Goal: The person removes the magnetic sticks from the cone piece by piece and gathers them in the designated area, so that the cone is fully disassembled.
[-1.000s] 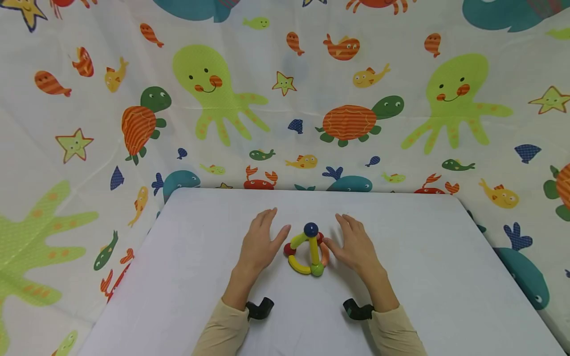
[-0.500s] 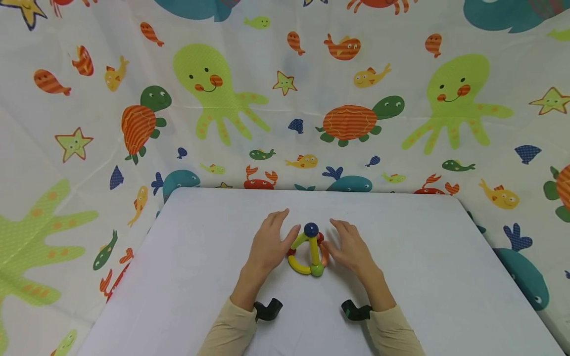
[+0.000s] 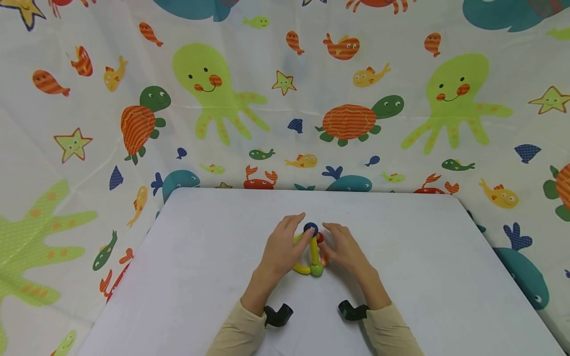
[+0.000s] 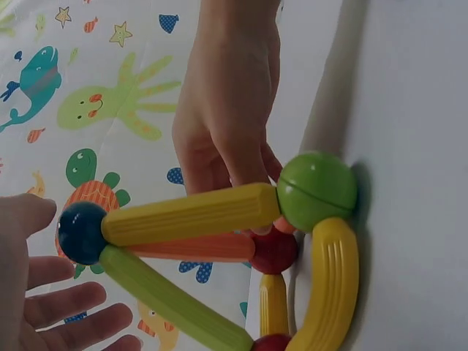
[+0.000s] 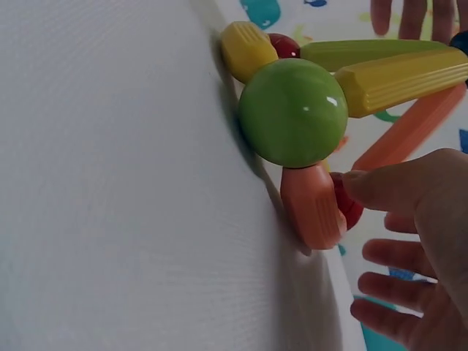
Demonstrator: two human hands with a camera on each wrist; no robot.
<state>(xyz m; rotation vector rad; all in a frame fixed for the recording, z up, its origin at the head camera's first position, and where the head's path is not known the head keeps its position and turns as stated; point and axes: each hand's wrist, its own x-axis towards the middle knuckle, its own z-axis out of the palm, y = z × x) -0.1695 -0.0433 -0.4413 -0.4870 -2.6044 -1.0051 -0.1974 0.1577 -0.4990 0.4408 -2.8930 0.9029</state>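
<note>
Rod-and-ball frame [image 3: 314, 252] stood on the white desk [image 3: 445, 262], between the 2 hands. Blue ball [image 4: 82, 234] at the apex; 3 straight rods sloped down from it: yellow [image 4: 190, 212] to the green ball [image 4: 316, 191] at the near corner, lime [image 4: 172, 298] and orange [image 4: 197, 247] to 2 red balls [image 4: 276, 252] farther back. At the base, a curved yellow rod [image 4: 336, 281] and a curved orange rod [image 5: 313, 208] joined the green ball.

Left hand [image 3: 283, 248]: fingers released and spread, grasping nothing; thumb just beside the blue ball in the left wrist view, contact could not be told. Right hand [image 3: 346, 249]: fingers loosely extended, no grasp; thumb tip overlapped 1 red ball in the right wrist view, touch could not be confirmed.

Beige sleeves [image 3: 240, 331] covered both forearms; 1 black device [image 3: 278, 315] sat at each wrist. Sea-animal cloth [image 3: 254, 64] hung behind the desk.
</note>
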